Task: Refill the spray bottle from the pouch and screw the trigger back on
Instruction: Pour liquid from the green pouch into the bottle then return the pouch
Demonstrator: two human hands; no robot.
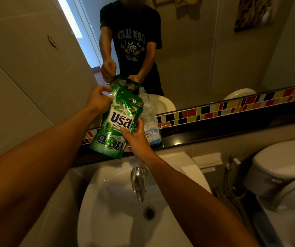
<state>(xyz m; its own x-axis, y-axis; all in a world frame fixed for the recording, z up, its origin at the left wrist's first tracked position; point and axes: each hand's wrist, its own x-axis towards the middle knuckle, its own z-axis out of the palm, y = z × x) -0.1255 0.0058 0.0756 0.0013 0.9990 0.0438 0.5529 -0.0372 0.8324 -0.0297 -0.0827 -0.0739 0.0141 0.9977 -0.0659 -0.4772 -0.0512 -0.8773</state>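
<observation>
Behind the white sink [107,220] runs a dark ledge [214,132] under a mirror. Both hands hold the green pouch [118,122] above it: the left hand [98,100] pinches the top corner, the right hand [136,139] grips the lower edge. Just behind the right hand's grip stands the clear bottle [151,127] on the ledge.

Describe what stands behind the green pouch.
A clear plastic bottle with a blue-and-white label stands on the black ledge behind the green pouch. The pouch covers the bottle's left side; its top and any trigger cannot be seen.
</observation>
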